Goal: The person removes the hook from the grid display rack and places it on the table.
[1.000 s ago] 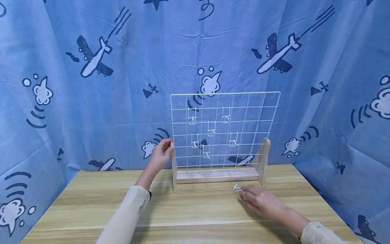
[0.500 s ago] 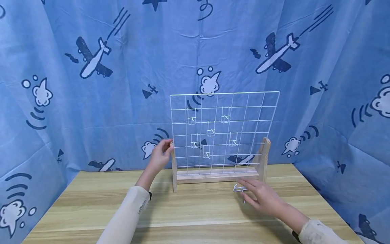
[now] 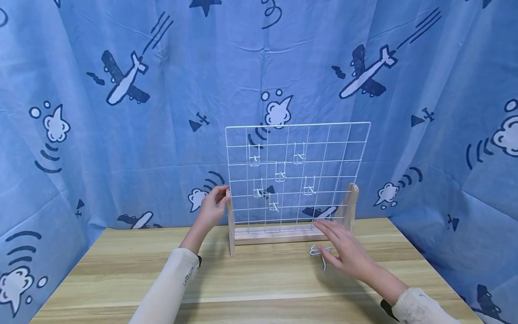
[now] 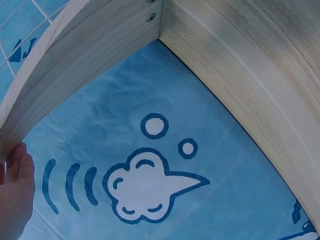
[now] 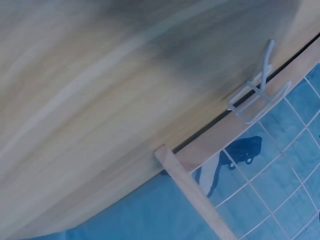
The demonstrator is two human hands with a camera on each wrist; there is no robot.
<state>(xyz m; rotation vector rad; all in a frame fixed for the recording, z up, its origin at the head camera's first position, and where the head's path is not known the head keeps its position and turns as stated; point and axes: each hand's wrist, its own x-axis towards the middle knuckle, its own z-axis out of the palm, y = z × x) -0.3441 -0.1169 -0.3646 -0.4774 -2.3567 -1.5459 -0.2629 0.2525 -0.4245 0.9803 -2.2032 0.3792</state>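
A white wire grid panel (image 3: 299, 124) stands upright in a wooden stand (image 3: 350, 209). Several white wire hooks hang on it, one of them the upper-left hook (image 3: 254, 158). My left hand (image 3: 211, 206) holds the top of the stand's left upright (image 3: 232, 231); its fingers (image 4: 26, 165) show against the wood in the left wrist view. On the table in front of the stand lies a loose wire hook (image 3: 324, 264). My right hand (image 3: 348, 251), fingers extended, is over that hook, fingertips overlapping the lower grid. The right wrist view shows the loose hook (image 5: 268, 56) but not the hand.
The stand rests near the back of a wood-grain table (image 3: 259, 283). A blue curtain (image 3: 170, 135) printed with planes and clouds hangs close behind it and along both sides. The stand's base plank (image 3: 279, 240) joins the two uprights.
My right hand has let go of the loose hook, spread its fingers and moved up and forward toward the grid's lower part. The left hand stays on the upright.
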